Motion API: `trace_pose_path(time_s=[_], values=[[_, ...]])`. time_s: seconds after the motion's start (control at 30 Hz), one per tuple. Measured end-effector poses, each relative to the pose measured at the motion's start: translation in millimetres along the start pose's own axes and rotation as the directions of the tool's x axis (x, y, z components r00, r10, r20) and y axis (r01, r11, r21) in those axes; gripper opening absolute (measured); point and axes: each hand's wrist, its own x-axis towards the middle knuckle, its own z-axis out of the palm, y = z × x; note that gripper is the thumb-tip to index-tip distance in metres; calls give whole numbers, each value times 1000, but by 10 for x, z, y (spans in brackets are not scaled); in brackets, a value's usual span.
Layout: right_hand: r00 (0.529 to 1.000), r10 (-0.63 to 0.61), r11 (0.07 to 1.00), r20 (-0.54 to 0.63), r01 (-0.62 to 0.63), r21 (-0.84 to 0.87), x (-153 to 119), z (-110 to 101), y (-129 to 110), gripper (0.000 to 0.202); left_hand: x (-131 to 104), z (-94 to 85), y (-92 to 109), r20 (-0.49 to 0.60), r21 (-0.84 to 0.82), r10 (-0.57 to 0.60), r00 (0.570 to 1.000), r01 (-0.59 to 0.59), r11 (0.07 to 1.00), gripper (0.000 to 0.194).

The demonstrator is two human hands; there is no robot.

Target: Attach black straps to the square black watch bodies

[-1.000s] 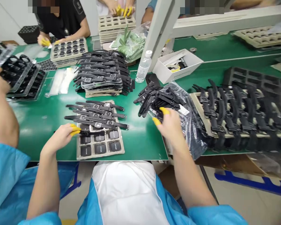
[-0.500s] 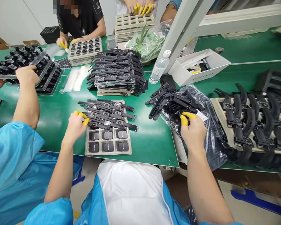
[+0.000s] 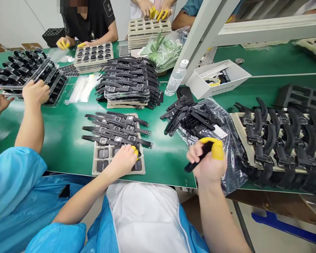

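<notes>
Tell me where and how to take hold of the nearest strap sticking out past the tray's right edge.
Pinch the strap's jutting end above and below, probably best from the right. It is narrow there and overhangs the tray, whereas farther left other straps lie crowded behind it and the left hand is close in front.

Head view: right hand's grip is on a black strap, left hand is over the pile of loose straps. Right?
One error: the left hand is over the beige tray, not the pile of loose straps; the head view shows it. The right hand does grip a black strap.
</notes>
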Motion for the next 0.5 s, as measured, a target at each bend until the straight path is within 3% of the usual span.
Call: trace_pose_path(time_s=[0.1, 0.2, 0.33, 0.4, 0.5], values=[[942, 255, 956, 220, -280, 90, -330, 215, 148, 42, -29, -36, -151, 10, -63, 46, 999, -46, 997, 15], [860, 397, 897, 322, -438, 64, -606, 396, 367, 39, -132, -68, -214, -70, -309, -56, 996, 32, 951, 13], [766, 456, 871, 452, -489, -51, -887, 553, 614, 39, -316, -27, -91, -147, -693, -217, 965, 56, 719, 21], [709, 484, 858, 514, -499, -120, -974, 596, 676, 41, -384, 42, 22, -178, -768, -208, 962, -3, 641, 30], [632, 530, 833, 565, -514, -205, -1032, 616, 702, 43, -446, 152, 155, -251, -769, -143, 957, -107, 631, 48]])
